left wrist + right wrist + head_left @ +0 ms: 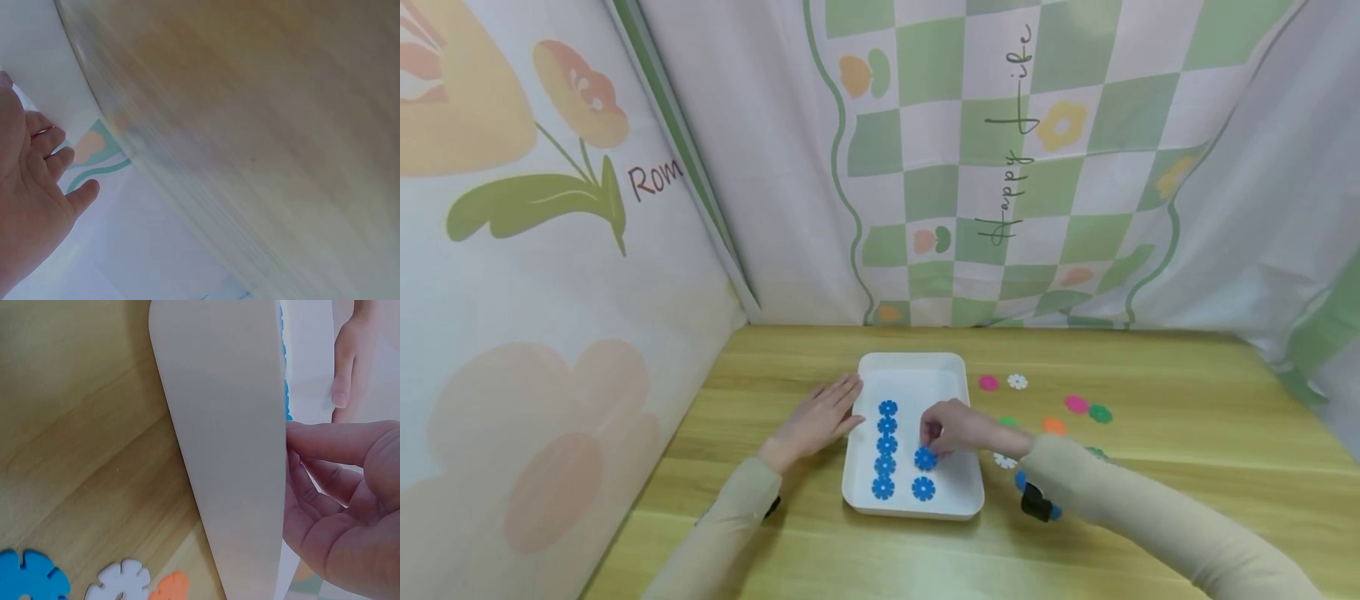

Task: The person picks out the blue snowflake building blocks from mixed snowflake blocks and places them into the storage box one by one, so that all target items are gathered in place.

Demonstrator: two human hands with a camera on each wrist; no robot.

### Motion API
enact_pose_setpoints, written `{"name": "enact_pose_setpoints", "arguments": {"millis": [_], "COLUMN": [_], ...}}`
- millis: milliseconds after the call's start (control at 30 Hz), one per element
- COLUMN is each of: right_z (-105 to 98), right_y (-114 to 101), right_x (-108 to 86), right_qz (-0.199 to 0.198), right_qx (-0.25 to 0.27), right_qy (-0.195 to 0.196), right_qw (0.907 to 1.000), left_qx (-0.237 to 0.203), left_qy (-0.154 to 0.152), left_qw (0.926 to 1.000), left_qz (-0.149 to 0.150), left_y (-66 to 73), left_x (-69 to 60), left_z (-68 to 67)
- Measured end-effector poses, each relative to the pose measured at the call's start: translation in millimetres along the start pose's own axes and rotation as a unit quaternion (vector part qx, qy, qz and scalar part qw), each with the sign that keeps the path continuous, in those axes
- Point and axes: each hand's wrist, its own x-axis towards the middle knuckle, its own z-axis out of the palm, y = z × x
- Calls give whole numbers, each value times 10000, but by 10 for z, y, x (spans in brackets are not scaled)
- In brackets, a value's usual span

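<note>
A white tray (912, 362) holds a column of several blue snowflake discs (887, 444) on its left side. Right of them, a single blue disc (923, 488) lies near the tray's front. Just behind that one, my right hand (961, 425) pinches another blue snowflake disc (926, 458) with curled thumb and fingers. My left hand (822, 418) rests against the tray's left edge, its fingers extended. In the right wrist view, the tray wall (219, 406) hides the fingertips and the pinched disc. The left wrist view shows the left hand (37, 194) with fingers slightly bent.
Loose snowflake discs lie on the wooden table (790, 358) right of the tray, including a pink disc (988, 382), a white disc (1017, 381) and an orange disc (1055, 426). The right forearm passes over some. A patterned curtain (985, 167) hangs behind the table.
</note>
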Motion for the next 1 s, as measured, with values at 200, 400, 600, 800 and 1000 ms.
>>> {"name": "enact_pose_setpoints", "arguments": {"millis": [200, 400, 600, 800, 1000], "right_z": [38, 56, 60, 60, 54], "right_y": [-7, -18, -41, -25, -6], "right_x": [5, -3, -11, -16, -14], "right_qz": [-27, 8, 186, 265, 270], "right_qx": [120, 66, 98, 96, 77], "right_qy": [-47, -28, -20, -13, -11], "right_qw": [9999, 10000, 9998, 9996, 9996], "left_qx": [-11, -89, -64, -19, -2], "left_qy": [6, 28, 46, 1, 38], "left_qw": [10000, 9999, 10000, 10000, 10000], "left_qz": [16, 59, 59, 49, 57], "left_y": [-5, -9, -14, -13, -18], "left_x": [2, 0, 5, 7, 18], "left_z": [7, 4, 12, 14, 25]}}
